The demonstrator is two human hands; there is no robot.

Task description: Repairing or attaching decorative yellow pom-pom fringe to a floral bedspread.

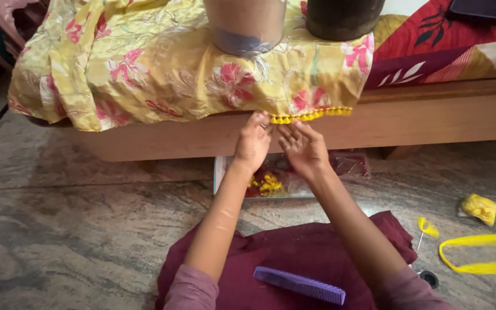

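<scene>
**Hands at the tassel edge of the yellow cloth**

Left hand (252, 143) and right hand (302, 148) meet at the hem of the yellow flowered cloth (162, 69), which hangs over the far wooden bed frame (431, 117). Left fingertips pinch the hem right where the row of small yellow tassels (311, 116) begins; thumb hidden, so pinch is judged from finger curl. Right hand sits just beside it, palm up, fingers loosely spread, touching or nearly touching the first tassel; whether it holds thread or needle, cannot tell.

Step, as a judgement: adding or fixing tassels along the hem, row finished to the right, bare hem to the left. Next move looks to need a steady pinch on thin slippery fabric and fine fingertip work.

Materials: cloth shiny, silky, wrinkled, pink flower print. Tassels tiny, fluffy, bead-like. Two round containers (248, 26) weigh the cloth down on the bed. Below the hands, a shallow tray (219, 172) with yellow bits. Near: maroon cloth (294, 252) on the lap, soft, matte; purple plastic comb (299, 285) on it. Right, on polished stone floor (58, 229): loose yellow thread bundle (483, 265).
</scene>
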